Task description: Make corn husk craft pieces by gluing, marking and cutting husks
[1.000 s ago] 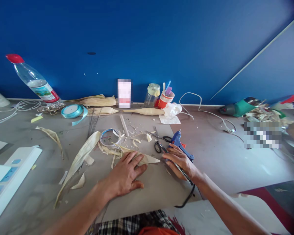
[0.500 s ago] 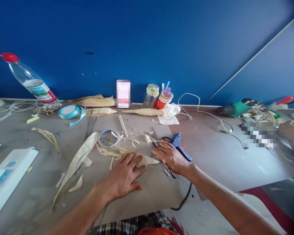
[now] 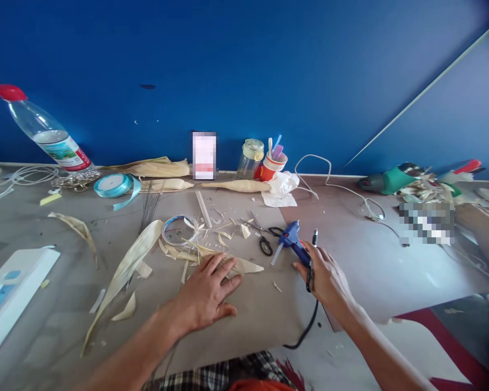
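My left hand (image 3: 207, 293) lies flat with fingers spread on a pale dried husk piece (image 3: 244, 266), pressing it to the brown cardboard sheet (image 3: 248, 315). My right hand (image 3: 325, 278) is closed round a thin black tool (image 3: 313, 255) that sticks up between its fingers. Its fingertips touch the handle of the blue glue gun (image 3: 293, 241), which lies on the table with its black cord (image 3: 305, 328) trailing towards me. Black-handled scissors (image 3: 264, 239) lie just left of the gun.
Husk strips and scraps (image 3: 126, 266), a wire coil (image 3: 178, 231), teal ribbon (image 3: 113, 185), a tilted water bottle (image 3: 44, 133), a jar (image 3: 253, 157) and a red cup (image 3: 272, 164) are spread over the table. Another person's hand (image 3: 483, 222) works at the far right near a green tool (image 3: 391, 179).
My right hand has drawn back to the right from the scissors to the glue gun's handle, turning the thin black tool upright. My left hand has stayed on the husk.
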Tool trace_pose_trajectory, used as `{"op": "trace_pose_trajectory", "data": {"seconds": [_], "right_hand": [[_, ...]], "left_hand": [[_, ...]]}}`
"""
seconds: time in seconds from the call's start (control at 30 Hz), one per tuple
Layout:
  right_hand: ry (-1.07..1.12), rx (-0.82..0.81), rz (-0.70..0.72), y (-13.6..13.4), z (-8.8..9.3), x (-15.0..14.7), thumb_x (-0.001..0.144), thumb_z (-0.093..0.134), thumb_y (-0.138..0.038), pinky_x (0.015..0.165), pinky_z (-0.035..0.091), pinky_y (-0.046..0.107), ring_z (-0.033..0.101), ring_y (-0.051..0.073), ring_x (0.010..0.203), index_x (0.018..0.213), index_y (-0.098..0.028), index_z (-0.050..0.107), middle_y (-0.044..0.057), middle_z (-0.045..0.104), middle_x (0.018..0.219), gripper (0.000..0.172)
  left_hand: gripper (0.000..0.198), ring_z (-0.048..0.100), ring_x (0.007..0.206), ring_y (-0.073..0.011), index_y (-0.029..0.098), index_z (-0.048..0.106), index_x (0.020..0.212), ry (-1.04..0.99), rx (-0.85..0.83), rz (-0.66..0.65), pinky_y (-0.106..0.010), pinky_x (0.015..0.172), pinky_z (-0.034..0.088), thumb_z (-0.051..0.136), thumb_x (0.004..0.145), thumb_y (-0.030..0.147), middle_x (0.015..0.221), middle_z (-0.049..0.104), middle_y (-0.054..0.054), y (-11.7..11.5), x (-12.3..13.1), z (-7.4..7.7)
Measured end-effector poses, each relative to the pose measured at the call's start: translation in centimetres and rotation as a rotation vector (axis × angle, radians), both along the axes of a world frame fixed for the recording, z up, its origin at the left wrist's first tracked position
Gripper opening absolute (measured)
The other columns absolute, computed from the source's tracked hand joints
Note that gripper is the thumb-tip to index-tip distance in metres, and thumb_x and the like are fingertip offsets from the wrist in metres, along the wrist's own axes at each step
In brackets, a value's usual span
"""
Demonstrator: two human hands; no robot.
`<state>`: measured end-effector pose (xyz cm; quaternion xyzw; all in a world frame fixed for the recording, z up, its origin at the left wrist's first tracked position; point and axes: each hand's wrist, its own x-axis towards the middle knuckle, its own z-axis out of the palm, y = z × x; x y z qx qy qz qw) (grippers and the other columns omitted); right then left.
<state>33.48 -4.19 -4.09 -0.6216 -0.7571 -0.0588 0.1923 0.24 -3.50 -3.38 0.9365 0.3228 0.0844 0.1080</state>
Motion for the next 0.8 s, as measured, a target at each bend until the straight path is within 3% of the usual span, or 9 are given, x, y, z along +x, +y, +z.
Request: {"op": "trace_pose_trajectory", "data": {"seconds": [0.13, 0.3, 0.5, 0.63, 0.8], "right_hand": [[0.066, -0.045, 0.08, 0.6, -0.8, 0.6, 0.088, 0.047, -0.024, 0.077, 0.051, 0.042, 0.059, 0.027, 0.091, 0.132, -0.019, 0.042, 0.012, 0.061, 0.105, 0.045], [0.146, 0.041, 0.183, 2.0, -0.3, 0.6, 0.089, 0.043, -0.02, 0.077, 0.05, 0.04, 0.057, 0.025, 0.09, 0.132, -0.023, 0.043, 0.011, 0.059, 0.104, 0.043], [0.053, 0.074, 0.372, 6.7, 2.6, 4.4, 0.09, 0.045, -0.02, 0.082, 0.05, 0.043, 0.057, 0.027, 0.096, 0.125, -0.022, 0.052, 0.012, 0.061, 0.105, 0.035], [0.018, 0.073, 0.397, 8.5, 4.6, 6.8, 0.09, 0.046, -0.022, 0.082, 0.05, 0.042, 0.059, 0.026, 0.096, 0.122, -0.022, 0.055, 0.013, 0.062, 0.106, 0.033], [0.059, 0.082, 0.472, 7.5, 3.2, 4.8, 0.09, 0.047, -0.02, 0.085, 0.049, 0.041, 0.059, 0.024, 0.098, 0.121, -0.023, 0.055, 0.011, 0.064, 0.106, 0.032]], "left_hand": [[0.064, 0.027, 0.134, -0.0331, 0.025, 0.053, 0.129, 0.005, -0.001, 0.0, -0.05, 0.109, 0.024, 0.038, 0.082, 0.067, 0.143, 0.042, -0.011, 0.0, 0.0, 0.0], [0.066, 0.028, 0.133, -0.033, 0.026, 0.051, 0.131, 0.02, 0.008, -0.003, -0.05, 0.109, 0.024, 0.038, 0.082, 0.068, 0.144, 0.041, -0.011, 0.0, 0.0, -0.3], [0.064, 0.027, 0.134, -0.0327, 0.027, 0.049, 0.134, 0.022, 0.015, -0.011, -0.05, 0.109, 0.024, 0.041, 0.083, 0.064, 0.145, 0.04, -0.01, 0.1, -0.2, -0.5], [0.063, 0.028, 0.133, -0.0339, 0.025, 0.05, 0.133, 0.011, 0.016, -0.016, -0.051, 0.108, 0.025, 0.041, 0.084, 0.063, 0.144, 0.041, -0.012, 0.1, -0.1, -0.3], [0.064, 0.027, 0.134, -0.0338, 0.025, 0.05, 0.133, 0.02, 0.014, -0.014, -0.051, 0.108, 0.024, 0.041, 0.083, 0.064, 0.145, 0.04, -0.012, 0.1, 0.0, -0.4]]}}
